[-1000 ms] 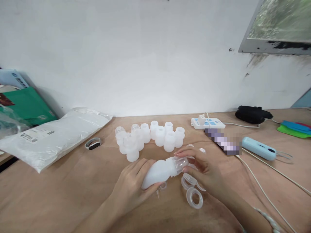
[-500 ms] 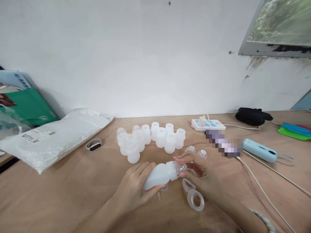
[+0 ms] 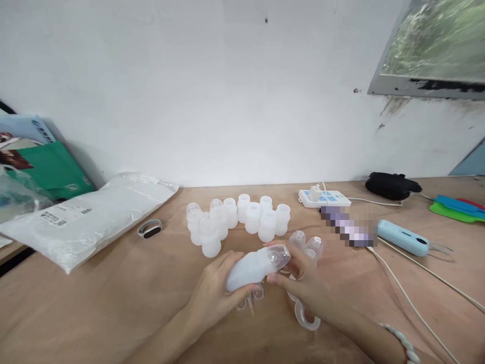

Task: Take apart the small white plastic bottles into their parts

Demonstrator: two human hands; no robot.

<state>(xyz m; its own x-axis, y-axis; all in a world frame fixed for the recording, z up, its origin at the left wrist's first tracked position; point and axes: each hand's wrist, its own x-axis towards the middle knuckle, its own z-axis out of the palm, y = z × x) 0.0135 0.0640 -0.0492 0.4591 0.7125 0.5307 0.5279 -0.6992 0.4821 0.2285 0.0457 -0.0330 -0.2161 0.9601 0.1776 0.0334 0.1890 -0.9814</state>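
Wooden table (image 3: 94,303) | left hand (image 3: 212,296) hides bottle (image 3: 250,265) base | right hand (image 3: 306,283) half-covers ring (image 3: 314,326)

The left hand (image 3: 212,294) has its fingers curled closed in a wrap grip, thumb underneath; its forearm extends from the near edge. The right hand (image 3: 308,284), just right of it, has thumb and fingertips pinched closed; its forearm extends from the near right corner.

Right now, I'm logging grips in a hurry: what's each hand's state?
Left hand: closed around the bottle.
Right hand: closed, fingertips pinching the cap at the bottle's end.
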